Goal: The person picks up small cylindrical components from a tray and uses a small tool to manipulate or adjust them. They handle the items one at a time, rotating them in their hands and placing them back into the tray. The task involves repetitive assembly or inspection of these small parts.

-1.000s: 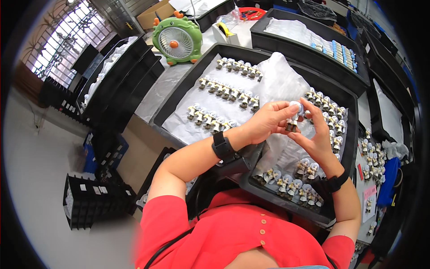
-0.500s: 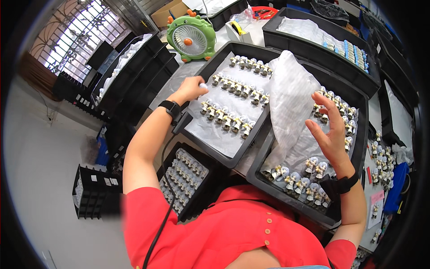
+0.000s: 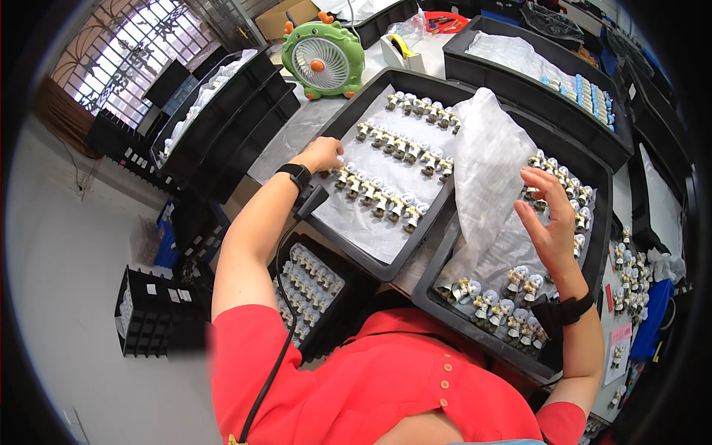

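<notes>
My left hand (image 3: 320, 154) is over the left edge of a black tray (image 3: 387, 271) lined with white sheet. Its fingers are closed on a small figurine (image 3: 325, 173), mostly hidden by them, at the left end of the nearest row. Three rows of white-headed figurines (image 3: 382, 199) stand in this tray. My right hand (image 3: 550, 222) hovers open, fingers apart and holding nothing, above a second black tray (image 3: 424, 289). More figurines (image 3: 512, 315) stand along that tray's near and right sides. A loose white sheet (image 3: 489, 167) is bunched up on its left part.
A green fan (image 3: 322, 59) and a tape dispenser (image 3: 401, 53) stand behind the trays. Stacked black trays (image 3: 222, 126) rise at the left. Another black tray (image 3: 534, 89) with blue-and-white pieces lies at the far right. A lower tray of figurines (image 3: 308, 285) sits below my left arm.
My left hand has come slightly down and right with the figurine, reaching the left end of the nearest row. The right hand stays open in nearly the same place.
</notes>
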The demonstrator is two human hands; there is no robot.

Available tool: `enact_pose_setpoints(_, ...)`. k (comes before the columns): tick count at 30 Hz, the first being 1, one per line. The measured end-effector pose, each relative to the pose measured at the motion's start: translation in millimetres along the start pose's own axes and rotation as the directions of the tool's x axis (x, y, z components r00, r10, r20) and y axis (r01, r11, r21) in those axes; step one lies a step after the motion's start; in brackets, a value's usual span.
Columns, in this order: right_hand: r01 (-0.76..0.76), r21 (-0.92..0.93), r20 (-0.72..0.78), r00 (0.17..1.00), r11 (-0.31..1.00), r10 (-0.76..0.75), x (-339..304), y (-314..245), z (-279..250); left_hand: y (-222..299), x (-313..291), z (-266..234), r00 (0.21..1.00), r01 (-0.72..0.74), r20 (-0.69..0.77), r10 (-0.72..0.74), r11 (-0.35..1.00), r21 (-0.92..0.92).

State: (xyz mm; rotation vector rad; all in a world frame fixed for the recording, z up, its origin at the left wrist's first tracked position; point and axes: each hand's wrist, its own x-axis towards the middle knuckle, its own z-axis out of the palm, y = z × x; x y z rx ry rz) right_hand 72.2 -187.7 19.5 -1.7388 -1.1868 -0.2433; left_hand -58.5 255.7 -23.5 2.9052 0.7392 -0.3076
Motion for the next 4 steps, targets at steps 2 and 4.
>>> enact_pose_setpoints(2, 0.01, -0.012, 0.019, 1.0, 1.0, -0.01, 0.0, 1.5, -0.6, -2.0, 0.7, 2.3, 0.999, -0.02, 0.026, 0.019, 1.0, 0.012)
enact_pose_setpoints(4, 0.007, -0.017, 0.053, 0.999, 1.0, -0.006, -0.6, 3.6, -0.9, -0.1, 0.4, 1.5, 0.998, -0.025, 0.057, 0.023, 0.999, 0.037)
